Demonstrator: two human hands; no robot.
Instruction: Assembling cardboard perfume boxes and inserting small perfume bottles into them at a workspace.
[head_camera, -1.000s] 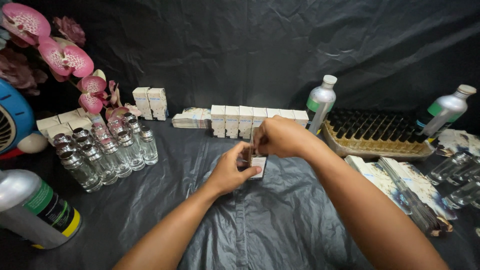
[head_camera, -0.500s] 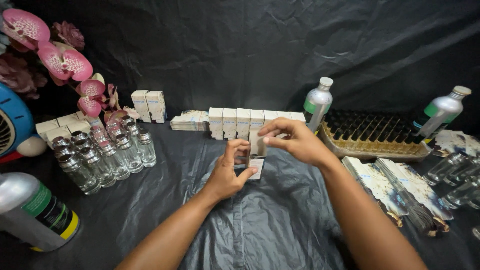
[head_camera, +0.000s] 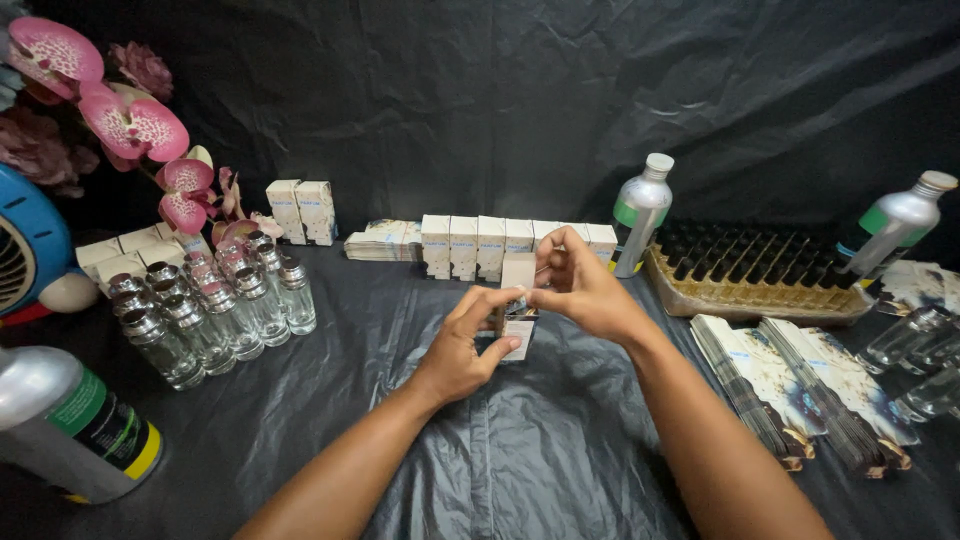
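Note:
A small white carton (head_camera: 518, 318) stands upright near the middle of the black-covered table, with both of my hands on it. My left hand (head_camera: 462, 347) grips its lower body from the left side. My right hand (head_camera: 582, 288) pinches the open top flap above it. What sits inside the carton is hidden by my fingers. Behind it stands a row of closed white cartons (head_camera: 478, 243).
Several clear glass bottles with silver caps (head_camera: 208, 305) stand at left, beside pink flowers (head_camera: 135, 122) and a silver can (head_camera: 72, 422). Two silver bottles (head_camera: 638, 212) (head_camera: 893, 222) flank a tray of dark vials (head_camera: 760, 272). Flat carton stacks (head_camera: 800, 385) lie at right.
Both hands and the carton have come down from the air to the table surface. My right hand has shifted to the top flap.

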